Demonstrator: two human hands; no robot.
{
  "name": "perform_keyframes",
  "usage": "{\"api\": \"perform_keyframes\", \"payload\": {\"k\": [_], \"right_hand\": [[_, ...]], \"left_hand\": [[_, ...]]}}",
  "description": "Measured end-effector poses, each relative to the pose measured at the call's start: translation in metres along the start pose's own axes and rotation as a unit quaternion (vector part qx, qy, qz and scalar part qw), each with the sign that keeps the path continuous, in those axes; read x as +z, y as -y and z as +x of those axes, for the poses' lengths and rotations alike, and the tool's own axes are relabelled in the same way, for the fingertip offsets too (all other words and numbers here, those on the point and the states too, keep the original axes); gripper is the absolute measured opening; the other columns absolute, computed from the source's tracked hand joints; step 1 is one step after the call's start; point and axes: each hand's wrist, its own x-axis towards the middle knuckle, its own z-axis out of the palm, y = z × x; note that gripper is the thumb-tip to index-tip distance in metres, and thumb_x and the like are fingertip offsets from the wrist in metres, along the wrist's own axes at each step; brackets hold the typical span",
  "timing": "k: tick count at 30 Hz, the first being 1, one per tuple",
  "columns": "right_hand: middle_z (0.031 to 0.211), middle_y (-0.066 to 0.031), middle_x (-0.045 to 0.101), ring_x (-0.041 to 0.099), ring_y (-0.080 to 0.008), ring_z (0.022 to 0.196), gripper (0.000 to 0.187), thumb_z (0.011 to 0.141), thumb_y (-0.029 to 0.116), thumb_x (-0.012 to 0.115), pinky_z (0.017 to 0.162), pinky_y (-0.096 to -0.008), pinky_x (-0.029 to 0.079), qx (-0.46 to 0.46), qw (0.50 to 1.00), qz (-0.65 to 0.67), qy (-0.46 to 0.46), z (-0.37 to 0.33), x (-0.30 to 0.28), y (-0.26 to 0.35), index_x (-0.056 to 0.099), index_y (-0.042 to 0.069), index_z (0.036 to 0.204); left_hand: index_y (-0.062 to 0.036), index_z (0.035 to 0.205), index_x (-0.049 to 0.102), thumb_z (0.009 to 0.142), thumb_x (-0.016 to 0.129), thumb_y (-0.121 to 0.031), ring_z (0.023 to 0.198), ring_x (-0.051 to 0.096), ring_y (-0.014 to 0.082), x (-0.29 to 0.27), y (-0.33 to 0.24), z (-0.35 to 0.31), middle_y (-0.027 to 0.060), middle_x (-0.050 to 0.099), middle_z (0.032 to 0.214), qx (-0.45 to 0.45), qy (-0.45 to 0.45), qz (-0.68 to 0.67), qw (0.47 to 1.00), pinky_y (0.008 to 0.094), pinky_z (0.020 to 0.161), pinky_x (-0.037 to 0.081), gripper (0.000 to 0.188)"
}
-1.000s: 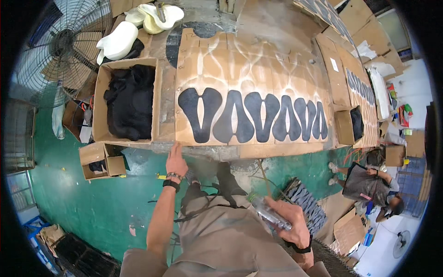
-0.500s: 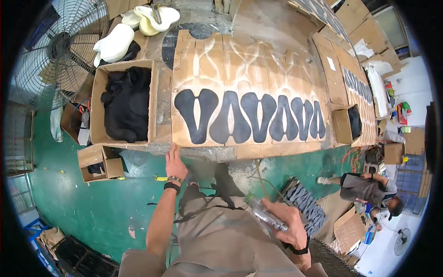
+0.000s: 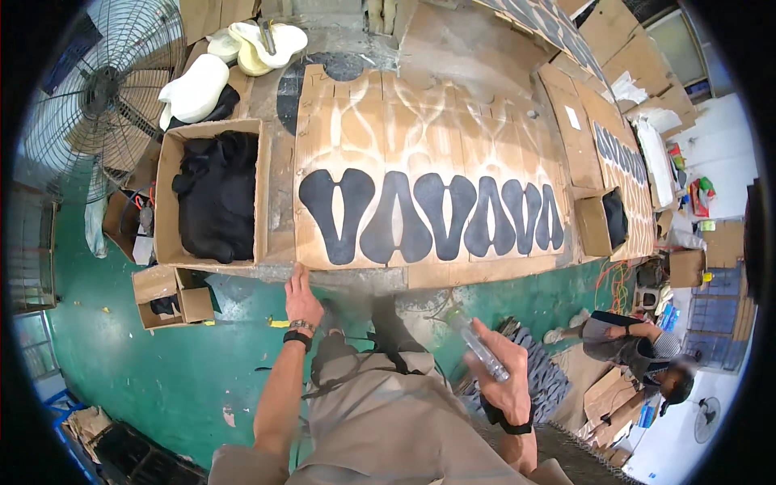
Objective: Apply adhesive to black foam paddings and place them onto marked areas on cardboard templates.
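My right hand (image 3: 516,381) is wrapped around the clear bottle (image 3: 482,349), held in the air short of the table's front edge. The bottle's long axis runs aslant: its green end points toward the table and a little left, the other end back at me and right. My left hand (image 3: 302,309) is empty, fingers straight and close together, tips at the front left corner of the cardboard (image 3: 319,133); from here I can't tell whether they press. Along its front edge lie six black pads (image 3: 428,204), wide ends alternately far and near. Left on the table (image 3: 280,174) stands a box (image 3: 263,190) of black cloth (image 3: 214,198). The floor (image 3: 194,364) is green; a person (image 3: 638,347) is off right, a fan (image 3: 101,89) beyond the box.
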Motion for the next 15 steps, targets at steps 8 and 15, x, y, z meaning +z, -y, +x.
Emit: {"api": "perform_keyframes", "payload": {"k": [8, 15], "right_hand": [[0.104, -0.0218, 0.074, 0.074, -0.0324, 0.089, 0.056, 0.081, -0.005, 0.078, 0.08, -0.0352, 0.056, -0.029, 0.999, 0.005, -0.037, 0.021, 0.001, 0.002, 0.065, -0.004, 0.135], [0.105, -0.0213, 0.075, 0.074, -0.0287, 0.089, 0.053, 0.078, 0.0, 0.077, 0.082, -0.0346, 0.056, 0.003, 1.0, 0.008, -0.002, 0.02, -0.004, 0.017, 0.069, -0.003, 0.131]], "left_hand": [[-0.0052, 0.158, 0.037, 0.071, 0.065, 0.007, 0.14, 0.04, 0.0411, -0.001, -0.002, 0.0, 0.0115, 0.031, 0.166, -0.023, 0.004, -0.013, 1.0, 0.0442, 0.119, 0.039, 0.092], [-0.0044, 0.157, 0.039, 0.071, 0.065, 0.005, 0.138, 0.042, 0.0408, -0.007, -0.003, -0.002, 0.0117, 0.03, 0.166, -0.014, 0.007, -0.012, 1.0, 0.0438, 0.117, 0.041, 0.091]]}}
